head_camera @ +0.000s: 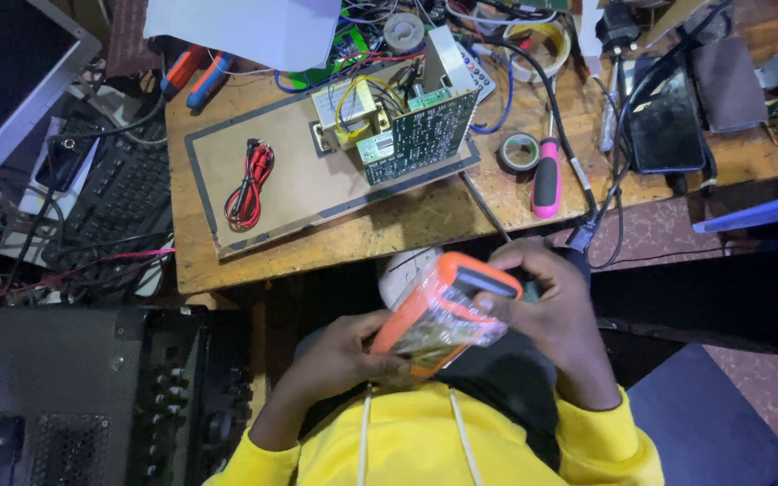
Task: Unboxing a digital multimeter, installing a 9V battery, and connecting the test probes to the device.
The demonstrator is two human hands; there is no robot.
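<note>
I hold an orange multimeter (443,310) wrapped in clear plastic in front of my chest, below the table's front edge. My left hand (348,353) grips its lower end from the left. My right hand (547,310) clasps its upper right side, fingers curled over the top edge. On the wooden table (380,229) lies a flat board (303,184) carrying a green circuit board (420,135), a yellow-wired transformer (348,112) and coiled red and black probe leads (248,184).
A pink-handled screwdriver (547,175) and a tape roll (519,151) lie right of the board. A dark phone (664,121) with cables sits further right. A black keyboard (128,193) and monitor (6,81) stand left; a black amplifier (74,396) is at lower left.
</note>
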